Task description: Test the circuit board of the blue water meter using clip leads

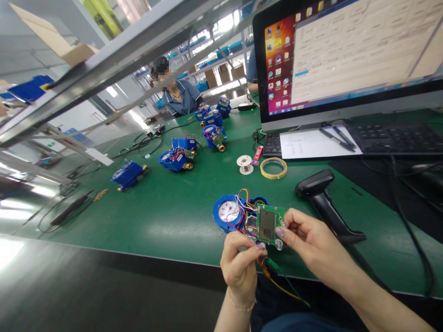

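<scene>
My right hand (304, 240) grips the right edge of a green circuit board (281, 214) with a grey LCD screen (267, 223), thumb on its front. At the board's lower left corner, the fingers of my left hand (238, 260) are pinched together; what lies between them is too small to make out. Thin coloured wires (245, 196) run from the board to a blue water meter (218, 216) with a white dial, lying just behind it. Green and yellow leads with clips (268, 267) hang below the board, close to my left fingertips.
Several more blue meters (173, 160) stand farther back on the green table (162, 212). A solder spool (245, 163), a tape roll (274, 168) and a black barcode scanner (323, 203) lie beyond the board. A monitor (346, 60) and keyboard (391, 136) are at right. Someone sits opposite.
</scene>
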Action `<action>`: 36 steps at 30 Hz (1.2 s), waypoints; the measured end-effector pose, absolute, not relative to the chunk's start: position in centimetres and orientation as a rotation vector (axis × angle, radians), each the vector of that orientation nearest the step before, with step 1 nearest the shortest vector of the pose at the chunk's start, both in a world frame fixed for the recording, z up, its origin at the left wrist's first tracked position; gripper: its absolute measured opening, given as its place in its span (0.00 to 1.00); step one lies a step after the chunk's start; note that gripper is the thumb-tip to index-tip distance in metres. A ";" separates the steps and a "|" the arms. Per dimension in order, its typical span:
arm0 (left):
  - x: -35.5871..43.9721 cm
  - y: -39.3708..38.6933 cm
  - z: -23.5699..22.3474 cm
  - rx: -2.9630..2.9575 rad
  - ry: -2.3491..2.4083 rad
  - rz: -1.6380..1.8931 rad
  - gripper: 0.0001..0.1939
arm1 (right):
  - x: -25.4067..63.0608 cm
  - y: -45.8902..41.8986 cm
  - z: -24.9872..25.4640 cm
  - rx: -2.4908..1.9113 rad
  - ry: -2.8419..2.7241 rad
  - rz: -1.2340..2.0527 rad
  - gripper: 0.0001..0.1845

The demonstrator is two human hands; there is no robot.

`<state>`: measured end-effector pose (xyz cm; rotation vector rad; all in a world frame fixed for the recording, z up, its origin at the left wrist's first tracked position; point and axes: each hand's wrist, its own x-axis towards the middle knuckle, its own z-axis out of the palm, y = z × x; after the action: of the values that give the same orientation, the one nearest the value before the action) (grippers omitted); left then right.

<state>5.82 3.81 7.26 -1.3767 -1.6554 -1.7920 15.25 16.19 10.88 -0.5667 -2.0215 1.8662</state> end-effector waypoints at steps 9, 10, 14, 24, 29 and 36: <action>5.4 3.9 7.3 -1.410 -1.660 -1.736 0.10 | 15.2 16.2 11.4 -0.605 -2.093 1.796 0.14; 5.4 3.8 7.2 -1.410 -1.664 -1.728 0.10 | 15.2 16.2 11.4 -0.609 -2.098 1.789 0.14; 5.3 3.8 7.1 -1.436 -1.672 -1.693 0.09 | 15.4 16.0 11.6 -0.611 -2.117 1.764 0.13; 4.8 4.1 7.2 -1.514 -1.639 -1.647 0.07 | 15.0 16.0 10.5 -0.646 -2.105 1.763 0.14; 4.6 3.9 6.9 -1.587 -1.682 -1.568 0.08 | 14.8 16.0 10.3 -0.684 -2.105 1.768 0.13; 4.8 3.4 7.5 -1.638 -1.739 -1.434 0.10 | 14.7 15.9 10.3 -0.716 -2.094 1.804 0.15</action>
<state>4.84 3.42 7.47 -1.6378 -1.7393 -1.4339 14.72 15.85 10.31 -0.7162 -2.0936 1.8044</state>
